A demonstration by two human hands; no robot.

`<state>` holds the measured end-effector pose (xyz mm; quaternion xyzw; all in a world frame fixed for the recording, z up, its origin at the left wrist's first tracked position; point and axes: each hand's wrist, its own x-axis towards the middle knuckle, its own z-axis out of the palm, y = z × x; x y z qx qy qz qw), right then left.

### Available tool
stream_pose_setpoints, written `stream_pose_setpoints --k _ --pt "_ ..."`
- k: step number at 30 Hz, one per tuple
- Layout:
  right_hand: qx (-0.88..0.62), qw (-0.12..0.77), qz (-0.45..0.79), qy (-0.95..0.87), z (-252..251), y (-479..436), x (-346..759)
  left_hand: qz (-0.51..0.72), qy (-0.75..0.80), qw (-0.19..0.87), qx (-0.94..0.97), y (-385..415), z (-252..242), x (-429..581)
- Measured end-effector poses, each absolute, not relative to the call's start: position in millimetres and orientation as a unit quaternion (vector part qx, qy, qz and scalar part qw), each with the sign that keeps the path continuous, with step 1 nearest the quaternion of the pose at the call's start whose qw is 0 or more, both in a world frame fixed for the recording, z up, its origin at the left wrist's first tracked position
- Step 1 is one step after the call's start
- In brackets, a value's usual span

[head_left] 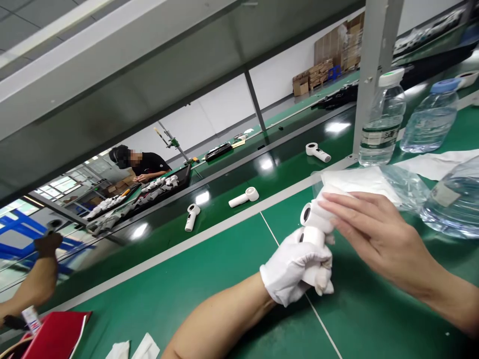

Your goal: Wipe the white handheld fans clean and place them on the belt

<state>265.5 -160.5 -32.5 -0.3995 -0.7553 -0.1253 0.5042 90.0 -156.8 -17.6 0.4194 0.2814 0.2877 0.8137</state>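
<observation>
My left hand [294,269], in a white glove, is wrapped round the handle of a small white handheld fan [313,235] above the green bench. The fan is tilted, its round head towards my right hand [377,227]. That hand is bare, its fingers pressing a folded white wipe [331,199] against the fan's head. Part of the handle is hidden by the glove. Just behind the right hand lies a clear plastic bag with white sheets [361,179].
Handheld fans lie on the green conveyor [220,224]. Water bottles [381,119] stand at right beside a metal post [368,80]. At left are a co-worker's dark-gloved hand [48,243] and a red folder [56,334]. Another person [149,162] sits across. A shelf beam hangs overhead.
</observation>
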Motion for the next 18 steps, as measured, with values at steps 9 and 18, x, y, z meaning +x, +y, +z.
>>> stream_pose_setpoints --k 9,18 --pt "-0.372 0.541 -0.057 -0.752 -30 -166 260 0.267 0.354 0.699 0.561 -157 -12 87" --pt "-0.458 0.491 0.069 -0.737 -35 -154 272 0.221 0.382 -0.289 0.849 -142 -9 64"
